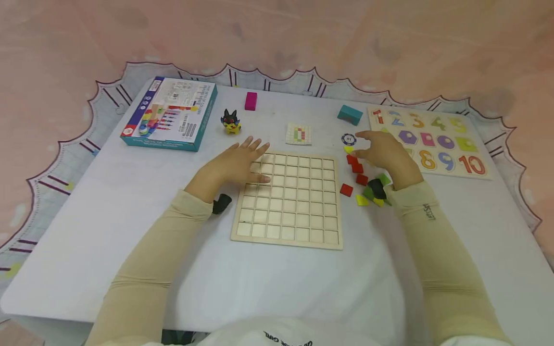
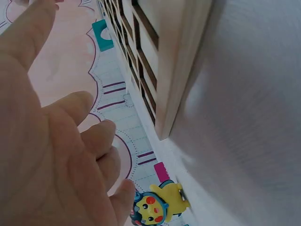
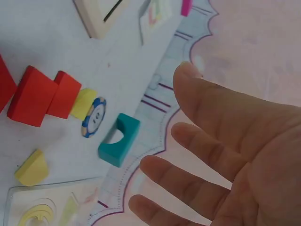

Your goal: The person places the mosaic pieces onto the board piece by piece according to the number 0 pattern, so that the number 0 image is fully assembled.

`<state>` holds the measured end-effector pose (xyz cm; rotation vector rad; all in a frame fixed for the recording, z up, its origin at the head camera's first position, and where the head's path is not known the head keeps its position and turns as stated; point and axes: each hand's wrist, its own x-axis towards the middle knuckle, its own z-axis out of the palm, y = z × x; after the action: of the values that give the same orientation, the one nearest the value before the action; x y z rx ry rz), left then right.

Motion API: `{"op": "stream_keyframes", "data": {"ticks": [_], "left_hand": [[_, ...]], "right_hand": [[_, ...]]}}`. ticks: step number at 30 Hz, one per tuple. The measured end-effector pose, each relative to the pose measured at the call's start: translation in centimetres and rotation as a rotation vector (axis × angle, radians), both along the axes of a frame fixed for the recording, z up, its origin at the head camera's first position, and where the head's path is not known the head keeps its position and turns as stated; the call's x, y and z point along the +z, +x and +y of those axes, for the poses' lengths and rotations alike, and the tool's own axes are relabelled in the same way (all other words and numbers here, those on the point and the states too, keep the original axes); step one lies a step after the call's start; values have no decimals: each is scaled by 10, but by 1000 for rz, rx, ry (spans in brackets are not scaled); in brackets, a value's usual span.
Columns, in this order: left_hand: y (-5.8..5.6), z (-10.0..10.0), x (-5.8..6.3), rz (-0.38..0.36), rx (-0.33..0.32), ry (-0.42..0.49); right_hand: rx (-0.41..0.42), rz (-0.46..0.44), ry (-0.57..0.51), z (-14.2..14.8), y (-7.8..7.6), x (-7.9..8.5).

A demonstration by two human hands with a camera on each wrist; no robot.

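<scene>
A square wooden grid board (image 1: 290,211) lies in front of the person, its shallow cells bare. Over its far left corner is my left hand (image 1: 235,166), fingers spread and holding nothing; the left wrist view shows the board's edge (image 2: 176,66) beside the palm. My right hand (image 1: 383,151) hovers on the right, empty, with thumb and fingers apart. Below and beside it are several red tiles (image 1: 346,190), yellow tiles (image 1: 361,200) and green tiles (image 1: 383,179). Close to its fingertips lies a round numbered chip (image 1: 348,139). A small card with a coloured grid pattern (image 1: 298,134) sits beyond the board.
A boxed set (image 1: 170,113) is at the back left, with a yellow-and-black figurine (image 1: 231,122) and a magenta block (image 1: 251,101) beside it. A teal block (image 1: 349,115) stands near a number puzzle board (image 1: 450,139). Dark pieces lie near both wrists.
</scene>
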<state>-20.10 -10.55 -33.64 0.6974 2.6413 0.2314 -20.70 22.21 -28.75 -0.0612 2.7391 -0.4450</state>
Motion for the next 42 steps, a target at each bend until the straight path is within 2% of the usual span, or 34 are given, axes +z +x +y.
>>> {"op": "stream_keyframes", "data": {"ticks": [4, 9, 16, 23, 32, 42], "left_hand": [[0, -1, -5, -60, 10, 14], [0, -1, -7, -68, -2, 8], [0, -2, -6, -88, -16, 18], [1, -1, -7, -122, -17, 11], [3, 3, -4, -134, -18, -17], [3, 4, -6, -123, -22, -31]], "right_hand": [[-27, -28, -17, 1, -8, -9], [-63, -60, -22, 0, -20, -21], [-19, -53, -1, -3, -32, -33], [-40, -52, 1, -6, -42, -47], [-57, 24, 5, -11, -43, -52], [-64, 5, -4, -13, -45, -51]]}}
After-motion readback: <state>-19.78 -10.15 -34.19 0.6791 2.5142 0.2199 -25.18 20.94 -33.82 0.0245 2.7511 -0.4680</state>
